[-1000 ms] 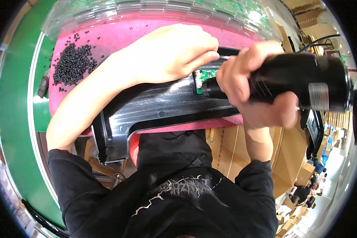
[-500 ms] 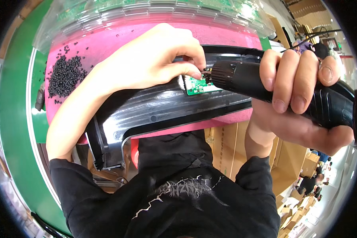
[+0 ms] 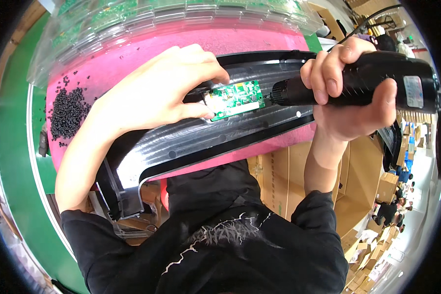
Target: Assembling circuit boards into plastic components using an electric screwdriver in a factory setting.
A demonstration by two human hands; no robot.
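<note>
A green circuit board (image 3: 240, 98) lies inside a long black plastic housing (image 3: 196, 144). My left hand (image 3: 166, 90) reaches over the housing and grips the board's left end between thumb and forefinger, the thumb at its near corner. In my right hand (image 3: 338, 117) is a black electric screwdriver (image 3: 377, 73), held nearly level with the fingers wrapped over its body. Its tip points left at the board's right end; whether the bit touches a screw there I cannot tell.
A pile of small black screws (image 3: 68, 112) sits on the pink mat (image 3: 259, 41), left of my forearm. Clear plastic trays (image 3: 181, 17) stand along the back. The green table (image 3: 14, 147) extends left. Cardboard boxes (image 3: 284, 181) are at the right, below table level.
My right hand has tilted the screwdriver more level, with its tip now at the board's right end. My left fingers have moved from the screwdriver tip to the board's left end.
</note>
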